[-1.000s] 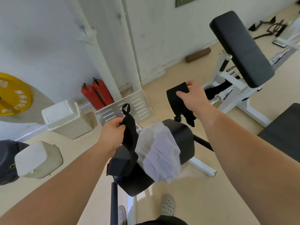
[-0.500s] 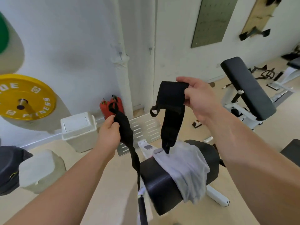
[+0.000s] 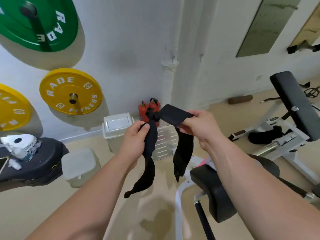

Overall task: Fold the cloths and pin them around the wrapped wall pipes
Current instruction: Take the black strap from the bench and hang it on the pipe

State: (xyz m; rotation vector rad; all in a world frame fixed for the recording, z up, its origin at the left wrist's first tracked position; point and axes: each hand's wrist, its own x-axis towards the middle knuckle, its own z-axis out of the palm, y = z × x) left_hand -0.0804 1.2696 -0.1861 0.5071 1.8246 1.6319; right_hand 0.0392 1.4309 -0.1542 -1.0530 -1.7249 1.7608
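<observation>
Left hand [image 3: 134, 137] and right hand [image 3: 199, 129] nearer each other than before, fingers [image 3: 146, 126] tight around dangling black cloths [image 3: 149, 144].

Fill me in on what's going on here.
A person in a gym room holds two dark cloths up in front of them. The left hand grips a narrow black cloth strap, and the right hand pinches the top of a wider black cloth strap. Both tails hang free. The wrapped wall pipe stands beyond the hands, above the red fire extinguishers. Neither cloth is on it yet.
</observation>
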